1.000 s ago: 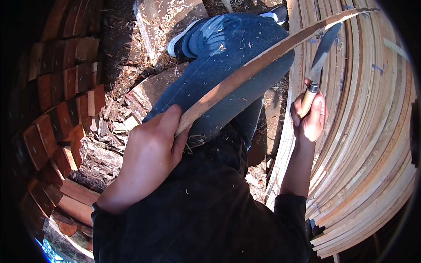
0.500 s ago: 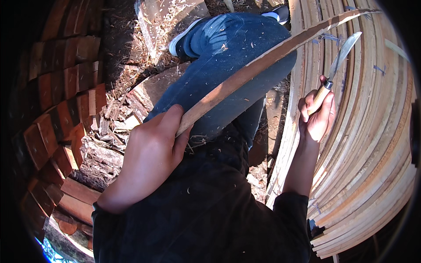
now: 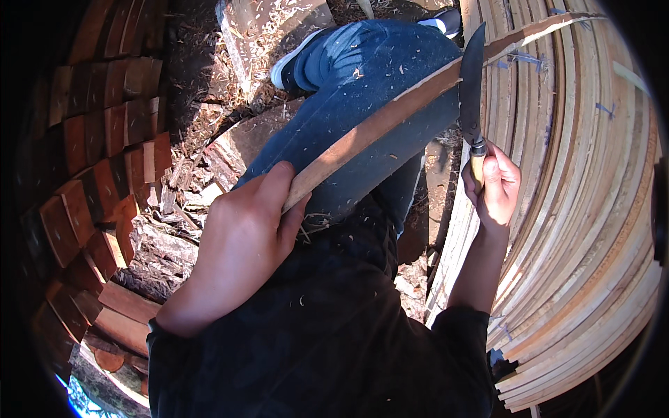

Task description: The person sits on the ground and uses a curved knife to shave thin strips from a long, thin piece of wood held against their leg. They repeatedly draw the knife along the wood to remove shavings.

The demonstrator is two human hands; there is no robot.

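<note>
My left hand [image 3: 244, 233] is closed around the near end of a long, thin wooden strip [image 3: 376, 127]. The strip slants up to the right across my jeans-covered leg [image 3: 348, 76], and its far end lies over the stacked wood at the right. My right hand [image 3: 493, 182] grips the pale wooden handle of a knife [image 3: 472, 90] with a broad, dark blade pointing away from me. In this view the blade crosses over the strip; whether it touches the wood I cannot tell. Small shavings cling to the jeans.
At the right lies a large stack of long pale wooden strips [image 3: 578, 209], some with blue marks or ties. Piled reddish wood blocks [image 3: 83, 202] stand at the left. Chips and bark [image 3: 164, 254] litter the ground around a flat board [image 3: 237, 150] near my foot.
My right hand has moved left and turned the knife, so its blade now crosses the strip instead of standing clear to the right. The left hand and strip have hardly moved.
</note>
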